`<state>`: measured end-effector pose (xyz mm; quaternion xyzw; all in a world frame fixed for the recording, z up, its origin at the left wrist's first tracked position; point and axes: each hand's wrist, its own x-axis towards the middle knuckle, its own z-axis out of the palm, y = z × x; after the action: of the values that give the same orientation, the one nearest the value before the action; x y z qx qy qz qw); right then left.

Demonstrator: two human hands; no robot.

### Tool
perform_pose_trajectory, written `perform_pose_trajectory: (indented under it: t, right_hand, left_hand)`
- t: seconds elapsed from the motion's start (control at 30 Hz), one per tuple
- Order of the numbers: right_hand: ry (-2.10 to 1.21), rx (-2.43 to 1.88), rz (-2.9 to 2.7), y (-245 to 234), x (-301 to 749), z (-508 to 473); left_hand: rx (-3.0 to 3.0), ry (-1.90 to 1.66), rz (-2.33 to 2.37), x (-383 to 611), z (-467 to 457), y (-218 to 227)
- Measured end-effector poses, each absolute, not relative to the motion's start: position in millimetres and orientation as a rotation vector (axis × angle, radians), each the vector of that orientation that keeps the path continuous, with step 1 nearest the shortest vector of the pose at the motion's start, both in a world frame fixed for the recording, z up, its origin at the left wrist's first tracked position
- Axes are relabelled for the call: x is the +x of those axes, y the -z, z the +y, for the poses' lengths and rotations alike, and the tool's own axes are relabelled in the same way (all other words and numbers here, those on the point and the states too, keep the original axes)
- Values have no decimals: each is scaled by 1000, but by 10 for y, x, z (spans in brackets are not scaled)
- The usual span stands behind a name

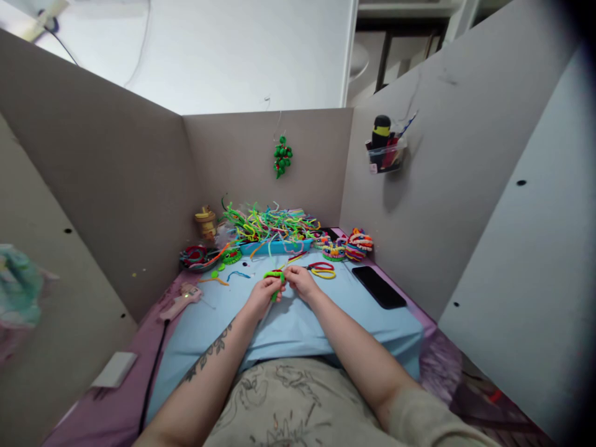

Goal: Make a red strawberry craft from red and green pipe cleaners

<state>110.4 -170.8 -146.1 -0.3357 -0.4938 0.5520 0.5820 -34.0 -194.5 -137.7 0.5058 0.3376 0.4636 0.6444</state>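
Note:
Over the middle of the blue cloth, my left hand (267, 292) is closed round a green pipe-cleaner piece (274, 274) with a bit of red in it. A green end hangs below the fingers. My right hand (300, 281) pinches at the right side of the same piece; its fingertips hide the exact spot. Scissors (322, 270) with red and yellow handles lie just beyond my right hand. To the left are a short blue pipe cleaner (239, 274) and an orange one (214, 280).
A blue tray (279, 247) heaped with pipe cleaners stands at the back. Left lie a pink glue gun (182, 300) and a bowl (200, 267); right, a black phone (379, 287) and colourful woven-looking pieces (358, 244). Grey partitions (261, 136) enclose three sides.

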Motion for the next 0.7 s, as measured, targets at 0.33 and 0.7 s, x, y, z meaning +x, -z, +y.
perform_pose_trajectory:
  t: [0.33, 0.7]
  right_hand:
    - [-1336, -774, -1092, 1457, 1109, -1698]
    - [-1250, -796, -1070, 1443, 1123, -1690]
  left_hand:
    - [1063, -1108, 794, -348, -1920, 1376]
    - [1067, -982, 810, -323, -1986, 1341]
